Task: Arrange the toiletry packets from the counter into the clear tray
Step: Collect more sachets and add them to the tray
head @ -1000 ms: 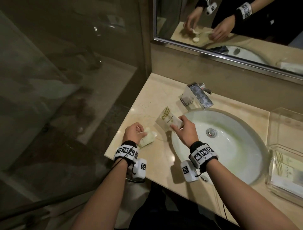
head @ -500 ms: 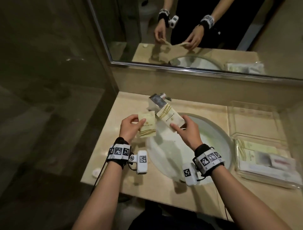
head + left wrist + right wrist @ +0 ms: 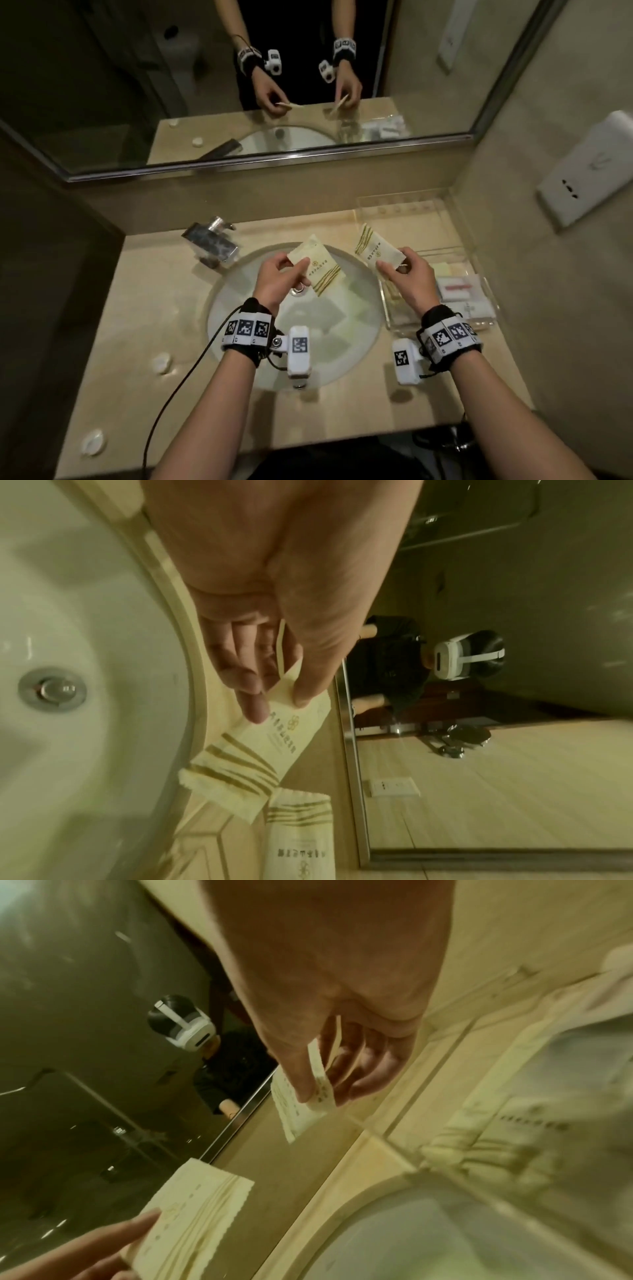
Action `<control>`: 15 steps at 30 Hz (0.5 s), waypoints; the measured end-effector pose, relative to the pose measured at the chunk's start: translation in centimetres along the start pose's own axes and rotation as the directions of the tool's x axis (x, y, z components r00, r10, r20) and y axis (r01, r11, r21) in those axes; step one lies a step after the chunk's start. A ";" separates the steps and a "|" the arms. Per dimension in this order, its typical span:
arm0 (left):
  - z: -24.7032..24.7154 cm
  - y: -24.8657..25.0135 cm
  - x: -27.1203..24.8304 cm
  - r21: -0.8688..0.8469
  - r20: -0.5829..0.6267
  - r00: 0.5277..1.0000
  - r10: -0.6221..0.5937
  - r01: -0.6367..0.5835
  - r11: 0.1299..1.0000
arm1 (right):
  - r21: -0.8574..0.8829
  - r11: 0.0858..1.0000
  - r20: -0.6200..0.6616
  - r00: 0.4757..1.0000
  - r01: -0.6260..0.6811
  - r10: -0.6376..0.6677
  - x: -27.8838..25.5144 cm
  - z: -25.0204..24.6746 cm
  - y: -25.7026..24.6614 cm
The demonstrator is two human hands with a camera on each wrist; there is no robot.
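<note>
**Two packets in hand, tray half stocked**

So there are two cream toiletry packets in play, one per hand. The left packet [image 3: 314, 265] is pinched at one corner between thumb and fingertips of the left hand [image 3: 279, 286], and it hangs in the air over the sink basin [image 3: 239, 298], fanning out past the fingertips toward the tray side. The right packet [image 3: 376, 251] is pinched the same way by the right hand [image 3: 409, 281], sticking out beyond the fingertips toward the mirror [image 3: 205, 102], up over the near-left corner of the clear tray [image 3: 478, 246]. Neither packet touches the counter [image 3: 154, 291] or the other packet.

The tray sits just to the outside of the right hand, against the side wall. Its far part looks bare. The part nearest the right knuckles holds a pale yellow item, a white packet with a red strip [image 3: 455, 286], and more white packets below that, all lying flat.

Labels: both held packets have gold stripes at one end, a small gold flower-ish logo and a line of characters, too blurry for me to read. Same on the wrist views.

Further out from the left fingers is the chrome faucet [image 3: 212, 243], and a couple of small white round caps [image 3: 161, 363] lie on the counter by the left forearm.
</note>
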State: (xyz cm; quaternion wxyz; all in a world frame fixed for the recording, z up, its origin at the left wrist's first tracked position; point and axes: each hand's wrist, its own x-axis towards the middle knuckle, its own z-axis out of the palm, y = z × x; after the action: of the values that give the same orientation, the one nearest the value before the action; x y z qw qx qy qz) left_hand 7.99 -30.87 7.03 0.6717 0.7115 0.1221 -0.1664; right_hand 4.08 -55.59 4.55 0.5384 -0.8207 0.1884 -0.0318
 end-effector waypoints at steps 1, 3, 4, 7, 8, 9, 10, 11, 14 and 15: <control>1.3 -0.1 0.2 -0.007 0.015 1.000 -0.017 0.018 1.000 | 0.009 1.000 -0.016 0.999 -0.029 0.029 0.3 -1.1 0.9; 3.7 -0.7 0.7 -0.023 0.033 0.998 -0.046 0.047 0.999 | 0.005 0.997 -0.042 0.996 -0.080 0.080 1.1 -3.2 2.7; 4.9 -0.9 0.8 -0.021 0.037 0.998 -0.054 0.055 0.998 | -0.005 0.994 -0.052 0.993 -0.105 0.105 1.6 -4.0 3.6; 8.1 -1.9 1.1 -0.037 0.033 0.996 -0.083 0.084 0.996 | -0.128 0.968 -0.040 0.976 -0.217 0.213 3.1 -6.0 6.2; 8.2 -2.1 1.0 -0.035 0.025 0.995 -0.092 0.092 0.995 | -0.172 0.953 -0.035 0.968 -0.251 0.248 3.4 -5.8 6.7; 8.6 -2.4 0.9 -0.027 0.020 0.995 -0.096 0.096 0.995 | -0.197 0.937 -0.031 0.957 -0.288 0.288 3.7 -5.8 7.2; 9.2 -2.6 0.9 -0.024 0.013 0.995 -0.101 0.101 0.995 | -0.212 0.925 -0.029 0.948 -0.316 0.317 4.2 -5.9 7.7; 9.8 -2.9 0.9 -0.025 0.005 0.994 -0.108 0.108 0.994 | -0.216 0.915 -0.027 0.939 -0.340 0.343 4.6 -5.9 7.9; 10.5 -3.4 1.0 -0.028 -0.023 0.994 -0.106 0.106 0.994 | -0.234 0.889 -0.012 0.916 -0.393 0.401 5.7 -5.3 8.2; 10.5 -3.6 0.9 -0.030 -0.033 0.994 -0.106 0.105 0.994 | -0.234 0.890 -0.012 0.916 -0.392 0.400 5.8 -5.1 8.0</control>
State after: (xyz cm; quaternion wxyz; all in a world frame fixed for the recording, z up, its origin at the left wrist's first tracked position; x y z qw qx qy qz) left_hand 6.67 -41.18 2.94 0.6696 0.6974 0.1736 -0.1876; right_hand 5.93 -64.85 -1.39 0.4376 -0.8226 0.3441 0.1159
